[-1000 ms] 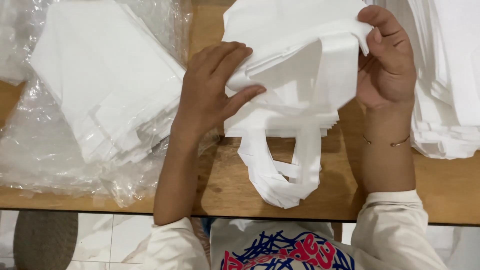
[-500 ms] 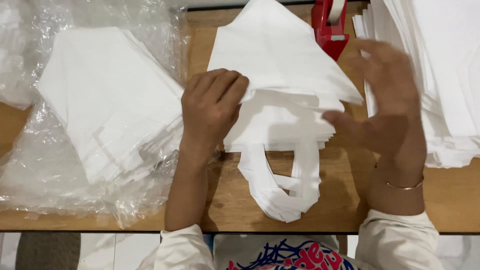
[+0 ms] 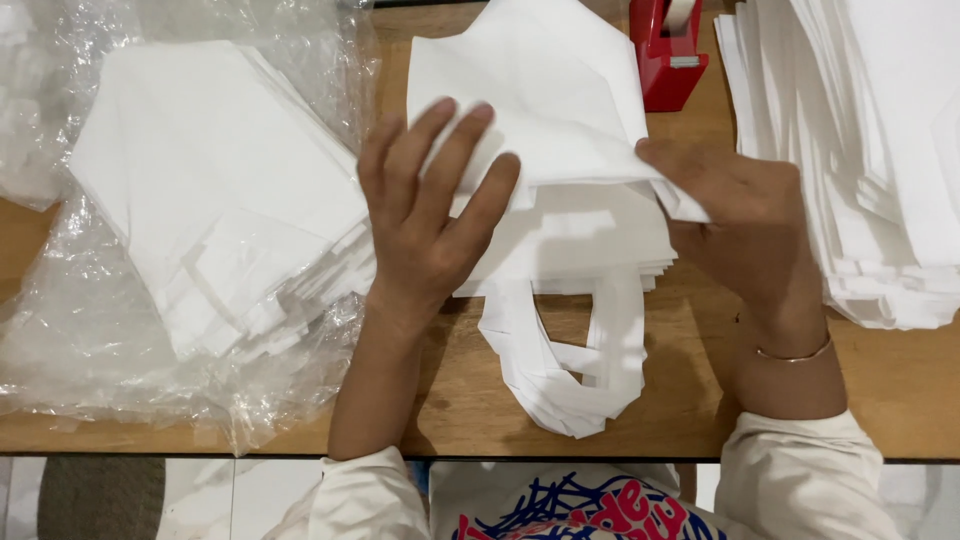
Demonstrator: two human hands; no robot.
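A stack of folded white fabric bags (image 3: 560,230) lies in the middle of the wooden table (image 3: 900,390), its loop handles (image 3: 570,370) hanging toward me. My left hand (image 3: 425,215) rests flat on the stack's left side, fingers spread on the top bag. My right hand (image 3: 740,220) sits at the stack's right edge, its fingers tucked under the corner of the top folded sheet (image 3: 545,95). Whether it pinches that corner is unclear.
A heap of white bags (image 3: 215,190) lies on crinkled clear plastic wrap (image 3: 90,330) at the left. Another tall pile of white bags (image 3: 870,160) fills the right side. A red tape dispenser (image 3: 668,50) stands at the back.
My right hand came down from the raised top bag to the stack's right edge. The top bag now lies flatter on the stack. My left hand's fingers spread out.
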